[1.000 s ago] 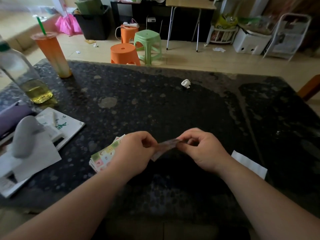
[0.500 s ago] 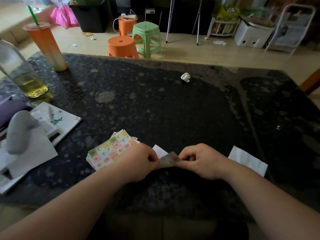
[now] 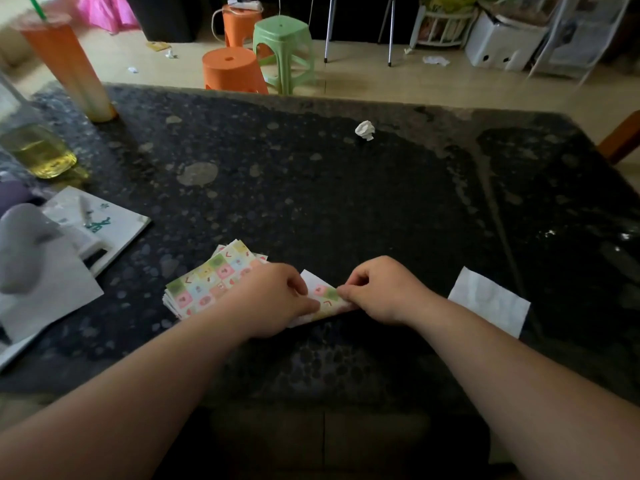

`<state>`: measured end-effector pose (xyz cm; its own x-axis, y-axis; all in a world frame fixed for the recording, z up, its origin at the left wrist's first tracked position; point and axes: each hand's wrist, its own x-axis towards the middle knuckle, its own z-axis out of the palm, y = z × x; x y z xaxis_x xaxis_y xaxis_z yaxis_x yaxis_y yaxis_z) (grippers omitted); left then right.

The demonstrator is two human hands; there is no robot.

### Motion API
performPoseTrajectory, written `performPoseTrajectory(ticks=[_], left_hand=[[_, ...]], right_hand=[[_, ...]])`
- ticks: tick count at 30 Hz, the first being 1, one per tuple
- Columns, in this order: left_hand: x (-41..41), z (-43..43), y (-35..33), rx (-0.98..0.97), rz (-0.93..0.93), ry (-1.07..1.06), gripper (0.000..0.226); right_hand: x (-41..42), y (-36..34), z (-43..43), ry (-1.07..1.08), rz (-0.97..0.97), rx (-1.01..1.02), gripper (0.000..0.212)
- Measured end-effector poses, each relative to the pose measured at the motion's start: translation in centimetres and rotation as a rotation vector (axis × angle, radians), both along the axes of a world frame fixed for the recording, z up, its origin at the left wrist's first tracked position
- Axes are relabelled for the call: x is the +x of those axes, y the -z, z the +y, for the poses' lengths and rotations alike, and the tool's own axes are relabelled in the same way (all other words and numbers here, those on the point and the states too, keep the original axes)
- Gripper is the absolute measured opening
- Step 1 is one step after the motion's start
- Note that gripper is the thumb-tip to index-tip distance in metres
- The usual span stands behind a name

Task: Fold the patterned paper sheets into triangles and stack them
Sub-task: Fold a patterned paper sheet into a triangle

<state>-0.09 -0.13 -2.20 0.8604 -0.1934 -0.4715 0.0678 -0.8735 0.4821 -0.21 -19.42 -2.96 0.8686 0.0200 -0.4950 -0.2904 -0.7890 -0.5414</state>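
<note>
On the dark speckled table (image 3: 346, 202) the half-folded patterned sheet (image 3: 323, 301) lies flat, long axis left to right, its ends pinched by the left hand (image 3: 277, 299) and right hand (image 3: 381, 289), with the paper stack (image 3: 207, 282) beside the left.

A: What stands at the far left of the dark speckled desk (image 3: 346, 202)?
B: A tall orange drink cup (image 3: 69, 64) with a green straw (image 3: 36, 5). Nearer is a clear bottle (image 3: 34, 150) holding yellow liquid.
A: Anything else on it?
B: A crumpled white paper ball (image 3: 365, 129) lies toward the far edge. At the left is a white booklet (image 3: 110, 223) with green print, with a grey rounded object (image 3: 24, 244) beside it.
A: And the floor beyond?
B: Two orange stools (image 3: 232, 71), a green stool (image 3: 284, 46) beside them, and a white box (image 3: 498, 43) further right.
</note>
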Motion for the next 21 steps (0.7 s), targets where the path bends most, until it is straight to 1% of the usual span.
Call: performPoseTrajectory(ticks=[2,3,5,9,17,21], left_hand=[[-0.3,0.0,0.3,-0.013,-0.022,-0.001,0.030],[-0.4,0.0,0.4,-0.011,-0.039,0.013,0.030],[-0.6,0.0,0.6,-0.003,-0.048,0.044,0.025],[-0.7,0.1,0.7,-0.022,-0.007,0.072,0.013],[-1.0,-0.1,0.5,0.077,0.003,0.163,0.036],[-1.3,0.1,0.1,0.122,-0.073,0.225,0.041]], right_hand=[[0.1,0.0,0.2,0.016,0.004,-0.016,0.015],[0.1,0.0,0.2,0.018,0.002,-0.031,0.015],[0.1,0.1,0.3,0.021,0.002,-0.068,0.014],[-0.1,0.2,0.6,0.036,-0.009,-0.110,0.014],[-0.5,0.3,0.9,0.052,-0.025,-0.150,0.013],[-0.5,0.4,1.0,0.061,-0.020,-0.154,0.012]])
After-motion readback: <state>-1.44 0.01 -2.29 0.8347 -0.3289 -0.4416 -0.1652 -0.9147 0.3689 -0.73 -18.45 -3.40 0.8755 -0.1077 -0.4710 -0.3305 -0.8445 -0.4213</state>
